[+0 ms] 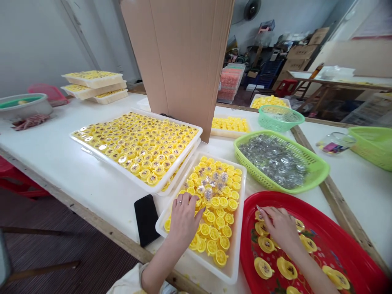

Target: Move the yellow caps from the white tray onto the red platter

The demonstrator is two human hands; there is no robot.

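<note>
Sorting of yellow caps is underway: left hand (183,218) rests flat and loose on caps in the white tray (235,261); right of it, right hand (280,226) pinches at caps (265,243) in the red tray (337,241), grip unclear.

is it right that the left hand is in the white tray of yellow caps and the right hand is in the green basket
Not quite. In the head view the right hand rests in the red tray, not the green basket. The left hand is in the white tray of yellow caps.
</note>
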